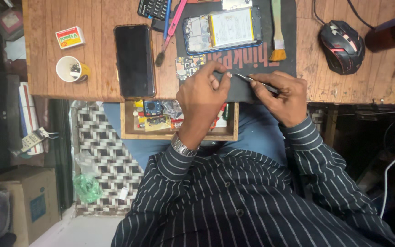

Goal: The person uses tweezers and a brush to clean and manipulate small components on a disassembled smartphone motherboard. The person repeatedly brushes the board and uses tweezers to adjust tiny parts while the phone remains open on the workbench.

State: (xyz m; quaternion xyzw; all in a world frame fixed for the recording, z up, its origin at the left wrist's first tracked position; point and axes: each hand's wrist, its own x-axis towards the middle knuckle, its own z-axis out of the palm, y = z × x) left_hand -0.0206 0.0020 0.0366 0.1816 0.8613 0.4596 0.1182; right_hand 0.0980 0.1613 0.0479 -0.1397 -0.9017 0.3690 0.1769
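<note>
Right hand (282,93) pinches slim steel tweezers (252,81) by left hand (204,89)

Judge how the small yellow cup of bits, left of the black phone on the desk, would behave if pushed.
The yellow cup is small and open-topped, so it is probably light and would slide on the wooden desk. It looks upright and narrow, so a high push might tip it. Its loose contents would likely spill.
</note>
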